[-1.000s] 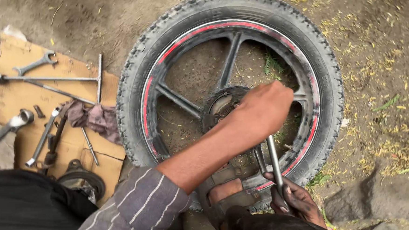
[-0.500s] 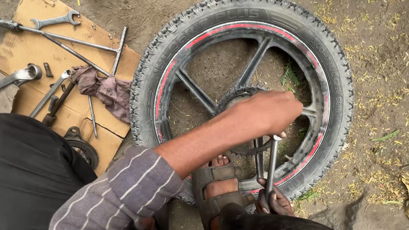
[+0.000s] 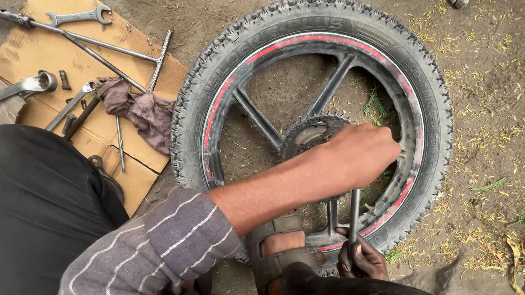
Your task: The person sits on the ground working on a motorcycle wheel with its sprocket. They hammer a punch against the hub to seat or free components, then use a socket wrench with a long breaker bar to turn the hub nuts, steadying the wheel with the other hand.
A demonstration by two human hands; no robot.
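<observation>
A motorcycle wheel with a knobbly black tyre (image 3: 427, 97) and a red-striped rim lies flat on the dirt, its sprocket (image 3: 309, 130) facing up. My left hand (image 3: 359, 157) reaches across from a striped sleeve and is closed over the tops of two metal levers at the near rim. My right hand (image 3: 364, 259) grips the lower end of the right lever (image 3: 354, 211). The second lever (image 3: 332, 214) stands just to its left. My sandalled foot (image 3: 280, 248) presses on the tyre's near edge beside the levers.
A sheet of cardboard (image 3: 24, 58) lies left of the wheel with a spanner (image 3: 79, 17), long steel rods (image 3: 89, 46), several more wrenches and a brownish rag (image 3: 141, 109). Bare dirt with dry leaf litter surrounds the wheel. My dark trouser leg fills the lower left.
The view has swung, so the wheel and cardboard sit differently in frame. Both hands keep their hold on the levers at the near rim; the left hand has dropped slightly.
</observation>
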